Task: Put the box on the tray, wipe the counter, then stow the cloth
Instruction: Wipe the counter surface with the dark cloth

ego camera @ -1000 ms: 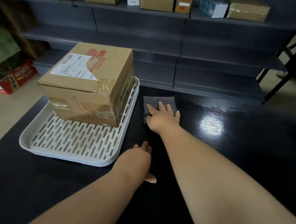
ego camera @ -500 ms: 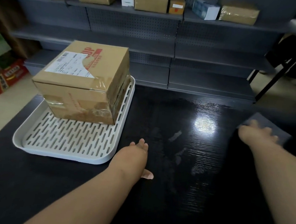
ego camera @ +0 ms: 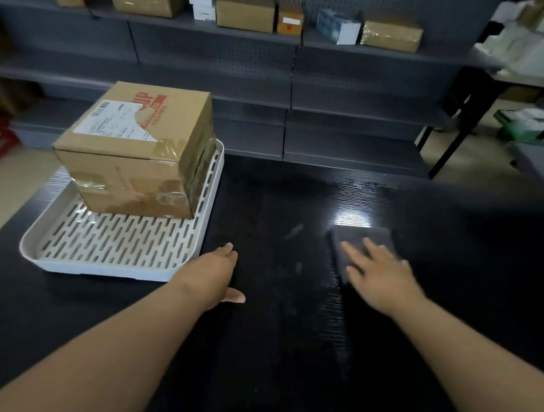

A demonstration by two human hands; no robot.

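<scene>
Right hand: my right hand (ego camera: pixel 379 275) lies flat, palm down, fingers (ego camera: pixel 351 249) spread wide, pressed on the near half of the cloth (ego camera: pixel 361 240). Nothing is pinched; the hand simply covers it.

Cloth: a dark grey rectangle, flat on the counter (ego camera: pixel 281 358), right of centre and just this side of the bright glare patch. Its far edge and left edge show beyond my fingers; the picture is a bit blurred here.

Left hand: my left hand (ego camera: pixel 214 275) rests on the counter close by the tray's near right corner, fingers held together and pointing away from me, thumb (ego camera: pixel 235 297) stuck out to the right. It holds nothing. Whether it touches the tray wall I cannot tell.

Box: the cardboard box (ego camera: pixel 135 151) sits on the tray (ego camera: pixel 99 268), filling the far part of it, upright, a white shipping label and red print on top, clear tape along its seams. It stands up against the tray's far right edge.

Tray: white, slotted floor, raised rim, on the left part of the counter; its near half is bare slots.

Counter: black wood-grain top, faint smeary streaks showing between my two hands.

Behind: grey shelving (ego camera: pixel 276 89) past the far edge of the counter, with a row of small cartons (ego camera: pixel 244 10) on the top shelf.
</scene>
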